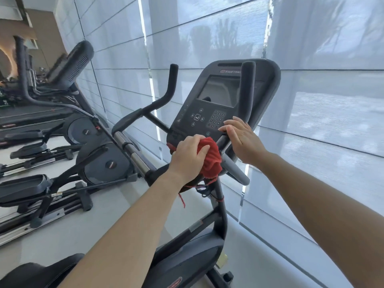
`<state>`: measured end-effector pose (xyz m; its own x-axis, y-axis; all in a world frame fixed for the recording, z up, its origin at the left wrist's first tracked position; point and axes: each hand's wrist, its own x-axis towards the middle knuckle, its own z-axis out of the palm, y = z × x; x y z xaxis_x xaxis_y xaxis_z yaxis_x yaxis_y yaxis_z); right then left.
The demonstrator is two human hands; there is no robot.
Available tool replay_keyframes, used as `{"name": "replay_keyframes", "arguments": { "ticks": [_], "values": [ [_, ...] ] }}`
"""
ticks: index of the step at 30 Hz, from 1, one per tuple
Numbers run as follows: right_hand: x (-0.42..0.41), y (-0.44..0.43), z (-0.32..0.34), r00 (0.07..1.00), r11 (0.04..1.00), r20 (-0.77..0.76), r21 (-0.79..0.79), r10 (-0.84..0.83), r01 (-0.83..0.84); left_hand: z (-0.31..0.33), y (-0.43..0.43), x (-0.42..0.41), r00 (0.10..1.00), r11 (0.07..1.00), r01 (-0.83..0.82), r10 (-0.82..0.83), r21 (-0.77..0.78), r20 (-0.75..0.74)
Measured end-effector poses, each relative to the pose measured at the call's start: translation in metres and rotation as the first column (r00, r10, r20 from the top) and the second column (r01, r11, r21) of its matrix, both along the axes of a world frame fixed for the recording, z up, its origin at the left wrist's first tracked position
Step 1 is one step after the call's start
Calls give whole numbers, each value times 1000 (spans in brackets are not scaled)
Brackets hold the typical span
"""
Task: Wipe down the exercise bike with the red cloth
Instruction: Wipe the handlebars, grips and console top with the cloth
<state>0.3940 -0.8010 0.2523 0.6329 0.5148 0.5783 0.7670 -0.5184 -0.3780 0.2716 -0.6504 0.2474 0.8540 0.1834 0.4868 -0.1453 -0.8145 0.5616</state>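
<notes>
Exercise bike (pixel 216 206) wiping looks midway: left hand (pixel 190 156) clamps the red cloth (pixel 211 159) against the handlebar centre below the console (pixel 218 104); right hand (pixel 242 138) rests open-palmed beside it. Frame and seat seemingly remain.

Pale glossy floor (pixel 68 231) carrying the gym machines, exercise bike (pixel 193 252) standing on it close to the blind-covered window wall, two elliptical trainers (pixel 99 161) on the floor left of the bike, a treadmill (pixel 31 117) beyond them
</notes>
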Motion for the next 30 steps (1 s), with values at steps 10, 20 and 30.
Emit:
{"name": "replay_keyframes", "arguments": {
  "ticks": [10,20,30],
  "values": [
    [-35,8,-7,978,989,-158,46,-134,142,-15,23,-34,999,986,30,-36,161,33],
    [-80,-5,-16,969,980,-173,54,-178,190,-43,55,-63,987,981,61,-87,183,138],
    [-81,-54,-21,956,970,-168,-8,-241,243,-34,7,-39,952,982,-186,173,28,253]
  ]
}}
